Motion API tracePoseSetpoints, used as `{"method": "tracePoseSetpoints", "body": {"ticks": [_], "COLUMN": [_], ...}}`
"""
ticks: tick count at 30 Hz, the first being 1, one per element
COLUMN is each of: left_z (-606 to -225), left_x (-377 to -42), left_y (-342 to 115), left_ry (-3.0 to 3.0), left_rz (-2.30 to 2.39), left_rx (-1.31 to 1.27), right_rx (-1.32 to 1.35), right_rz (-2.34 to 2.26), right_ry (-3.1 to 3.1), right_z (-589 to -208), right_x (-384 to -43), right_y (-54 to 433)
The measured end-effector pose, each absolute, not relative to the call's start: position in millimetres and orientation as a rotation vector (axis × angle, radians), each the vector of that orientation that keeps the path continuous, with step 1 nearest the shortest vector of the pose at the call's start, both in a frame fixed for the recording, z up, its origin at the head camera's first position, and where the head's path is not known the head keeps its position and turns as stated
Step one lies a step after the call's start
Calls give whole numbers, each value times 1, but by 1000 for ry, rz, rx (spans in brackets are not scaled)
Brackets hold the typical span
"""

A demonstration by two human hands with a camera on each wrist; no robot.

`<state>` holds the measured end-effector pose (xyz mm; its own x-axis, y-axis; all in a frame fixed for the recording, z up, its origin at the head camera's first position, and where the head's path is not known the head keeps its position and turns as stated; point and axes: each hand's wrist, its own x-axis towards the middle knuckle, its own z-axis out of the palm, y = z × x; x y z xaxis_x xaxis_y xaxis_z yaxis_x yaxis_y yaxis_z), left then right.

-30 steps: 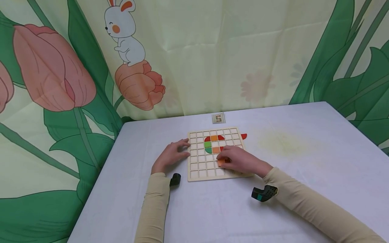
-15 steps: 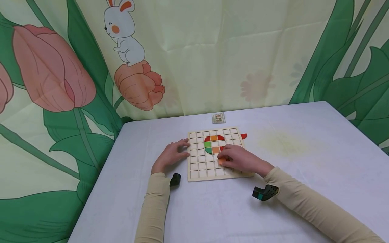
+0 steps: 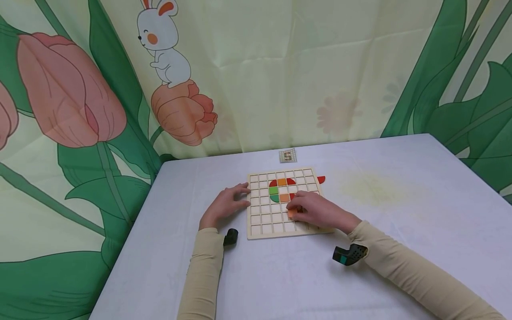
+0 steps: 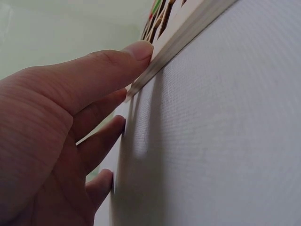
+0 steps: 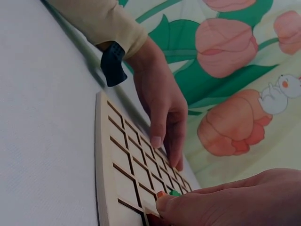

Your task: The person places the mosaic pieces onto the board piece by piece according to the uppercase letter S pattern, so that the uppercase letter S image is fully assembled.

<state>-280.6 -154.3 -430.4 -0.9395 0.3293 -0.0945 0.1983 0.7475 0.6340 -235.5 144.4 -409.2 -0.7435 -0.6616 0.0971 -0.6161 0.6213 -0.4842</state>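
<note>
A wooden grid board (image 3: pixel 260 229) lies on the table, with red, orange and green tiles in several of its cells forming a curved shape. My left hand (image 3: pixel 226 203) rests at the board's left edge; in the left wrist view its thumb (image 4: pixel 140 50) touches the wooden rim and the other fingers are spread below. Over the lower middle of the board, my right hand (image 3: pixel 322 212) pinches an orange tile (image 3: pixel 292 214) between thumb and fingers. The right wrist view shows this hand (image 5: pixel 244 202) low over the grid, covering part of it.
Behind the board lies a small patterned card (image 3: pixel 288 155) with an S-like shape. A red tile (image 3: pixel 321 179) sits just off the board's right edge. The white-covered table (image 3: pixel 140 266) backs onto a curtain (image 3: pixel 256 80) printed with tulips and a rabbit.
My right hand has shifted very slightly to the right with the orange tile. My left hand stays at the board's edge.
</note>
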Motion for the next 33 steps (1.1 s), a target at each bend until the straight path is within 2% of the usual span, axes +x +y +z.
{"method": "tracePoseSetpoints", "body": {"ticks": [8, 33], "left_z": [-430, -430], "left_x": [-280, -280], "left_y": [-154, -154], "left_ry": [2740, 2738], "left_rz": [977, 979], "left_rx": [409, 401], "right_rx": [-999, -1098], "right_rz": [-801, -733], "right_ry": [2794, 2764], "right_z": [-404, -414], "right_x": [-237, -236], "right_y": [147, 137]}}
